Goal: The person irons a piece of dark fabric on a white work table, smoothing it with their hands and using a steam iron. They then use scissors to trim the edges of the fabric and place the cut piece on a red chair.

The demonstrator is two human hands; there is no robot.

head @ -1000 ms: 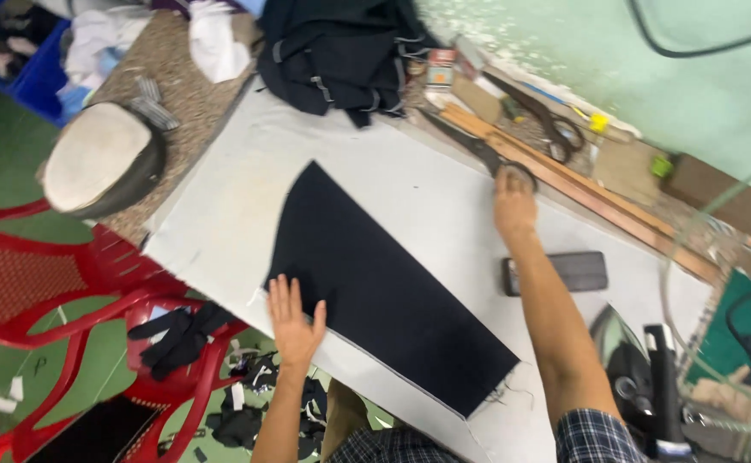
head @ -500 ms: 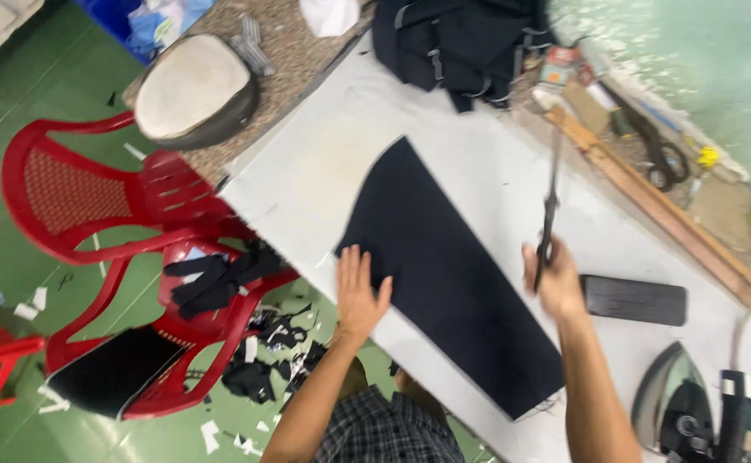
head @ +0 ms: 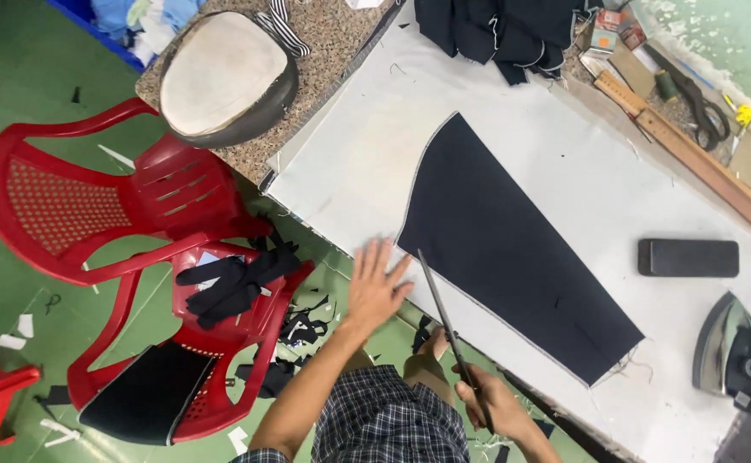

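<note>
Left hand [head: 377, 287]: fingers spread flat on the white sheet [head: 375, 163], at the near edge of the dark cloth [head: 504, 244], fingertips just touching its border.
Right hand [head: 494, 411]: fist closed round the scissors [head: 450, 334] at the handle end, low by the table's near side.
Scissors: long blades closed, pointing up and away toward the cloth's near edge, tip just beside the left hand.
Cloth: dark panel with a curved top, lying flat across the sheet, frayed threads at its lower corner.
Block [head: 688, 258]: dark, oblong, on the sheet right of the cloth, well apart from both hands.
Iron [head: 731, 347]: at the right edge.
Chair [head: 135, 257]: red, left of the table, dark scraps on its seat.
</note>
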